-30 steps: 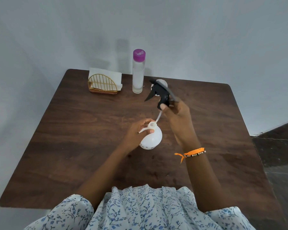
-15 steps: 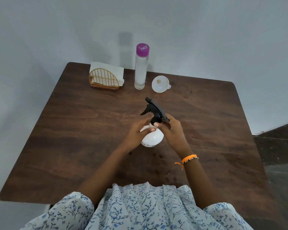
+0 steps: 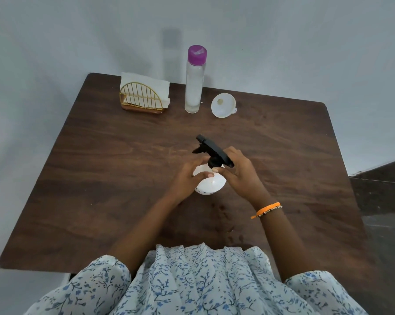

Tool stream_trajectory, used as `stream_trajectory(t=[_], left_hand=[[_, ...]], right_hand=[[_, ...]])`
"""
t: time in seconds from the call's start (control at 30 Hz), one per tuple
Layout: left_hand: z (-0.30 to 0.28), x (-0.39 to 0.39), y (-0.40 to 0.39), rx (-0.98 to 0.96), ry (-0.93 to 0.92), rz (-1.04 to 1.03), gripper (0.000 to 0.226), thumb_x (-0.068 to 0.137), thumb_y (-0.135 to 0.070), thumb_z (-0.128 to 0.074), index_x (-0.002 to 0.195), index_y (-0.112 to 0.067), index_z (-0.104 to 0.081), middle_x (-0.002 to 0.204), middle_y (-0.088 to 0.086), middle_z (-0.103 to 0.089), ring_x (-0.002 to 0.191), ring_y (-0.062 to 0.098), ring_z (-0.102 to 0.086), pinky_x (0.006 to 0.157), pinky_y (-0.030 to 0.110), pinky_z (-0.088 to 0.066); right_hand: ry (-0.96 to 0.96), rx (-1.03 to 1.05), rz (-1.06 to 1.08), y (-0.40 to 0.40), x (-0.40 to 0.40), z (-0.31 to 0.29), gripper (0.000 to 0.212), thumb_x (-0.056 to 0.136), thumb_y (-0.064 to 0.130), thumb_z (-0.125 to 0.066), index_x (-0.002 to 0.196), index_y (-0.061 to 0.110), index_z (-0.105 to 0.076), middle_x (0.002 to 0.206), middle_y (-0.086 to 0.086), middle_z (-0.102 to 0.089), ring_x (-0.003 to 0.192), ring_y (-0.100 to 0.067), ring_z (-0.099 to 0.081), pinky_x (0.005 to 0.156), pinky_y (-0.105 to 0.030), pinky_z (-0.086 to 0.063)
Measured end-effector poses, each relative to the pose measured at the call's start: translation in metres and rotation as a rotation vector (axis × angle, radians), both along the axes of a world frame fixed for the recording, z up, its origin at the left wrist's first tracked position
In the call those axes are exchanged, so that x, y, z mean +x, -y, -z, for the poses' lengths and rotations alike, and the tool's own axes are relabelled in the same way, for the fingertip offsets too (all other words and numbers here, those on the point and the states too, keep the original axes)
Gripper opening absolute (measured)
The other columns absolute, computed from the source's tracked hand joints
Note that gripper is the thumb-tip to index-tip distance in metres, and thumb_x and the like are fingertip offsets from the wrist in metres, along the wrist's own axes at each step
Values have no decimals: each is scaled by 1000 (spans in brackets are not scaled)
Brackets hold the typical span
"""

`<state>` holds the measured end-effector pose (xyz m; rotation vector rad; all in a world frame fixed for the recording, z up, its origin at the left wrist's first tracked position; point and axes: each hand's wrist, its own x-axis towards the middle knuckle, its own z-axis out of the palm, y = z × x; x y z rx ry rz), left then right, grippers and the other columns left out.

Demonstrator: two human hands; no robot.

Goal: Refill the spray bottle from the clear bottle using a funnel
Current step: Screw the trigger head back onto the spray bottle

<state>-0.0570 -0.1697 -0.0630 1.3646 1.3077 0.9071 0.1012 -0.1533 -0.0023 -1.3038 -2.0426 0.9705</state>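
Fingers [image 3: 217, 170] of the right hand [image 3: 239, 176] pinch the black sprayer head [image 3: 211, 151] — left hand [image 3: 187, 178] grips the white spray bottle [image 3: 211, 184].

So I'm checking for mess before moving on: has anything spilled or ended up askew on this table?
Yes: dark wet-looking spots dot the table near its front edge, around, below the spray bottle. The clear bottle stands upright and capped.

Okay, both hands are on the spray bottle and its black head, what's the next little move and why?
Probably twist the spray head with the right hand while the left hand steadies the spray bottle. The head sits on the neck, and the funnel and capped clear bottle stand apart.
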Motion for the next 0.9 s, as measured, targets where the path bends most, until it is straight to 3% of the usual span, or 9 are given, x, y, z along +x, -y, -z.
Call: stream_trajectory(t=[0.13,0.23,0.37,0.47,0.57,0.67,0.77,0.9], left_hand=[[-1,0,-1,23,-53,8,27,84,-17,-67,106,-30,-59,109,-19,-59,99,-14,-51,79,0,-34],[0,0,1,-13,-10,-8,35,77,-29,-62,112,-25,-63,111,-8,-65,101,0,-58,76,4,-40],[-3,2,4,12,-50,-22,33,75,-29,-59,108,-28,-60,101,-14,-62,89,-10,-57,74,3,-41],[4,2,4,-1,-117,-51,45,75,-34,-55,115,-16,-62,108,-4,-66,97,6,-60,80,14,-43],[11,0,4,-17,-163,-35,36,84,-22,-57,119,-19,-61,116,0,-65,108,16,-59,87,25,-45],[9,-1,3,-7,-176,-43,37,85,-23,-56,121,-19,-60,119,0,-65,109,14,-58,91,29,-47],[4,0,5,-16,-142,-51,44,79,-27,-53,121,-15,-60,117,4,-65,105,13,-58,82,15,-43],[-3,4,7,-35,-75,-40,47,75,-31,-54,119,-16,-59,112,-6,-63,100,8,-58,81,14,-44]], right_hand=[[111,-14,-93,-9,2,-8,13,84,9,-65,95,8,-59,86,-3,-49,82,-18,-40,69,-16,-34],[155,22,48,-1,-1,2,19,85,20,-65,94,6,-57,84,-3,-50,81,-18,-40,67,-26,-36],[264,180,202,10,-11,8,23,83,28,-67,88,8,-57,82,-2,-51,78,-18,-42,69,-32,-38],[314,286,335,15,-22,7,31,76,33,-73,83,10,-54,80,-3,-55,76,-21,-49,65,-30,-37],[238,172,425,16,-29,8,35,77,46,-69,87,17,-51,82,6,-57,78,-13,-49,59,-25,-37],[163,200,374,17,-31,11,30,79,37,-69,86,15,-50,86,5,-51,83,-15,-43,58,-22,-34],[23,144,267,20,-27,17,16,82,18,-67,90,14,-54,88,9,-49,86,-14,-40,67,-17,-33],[-145,-62,261,21,-17,21,22,85,16,-65,106,20,-60,100,14,-57,105,-8,-44,82,-5,-33]])
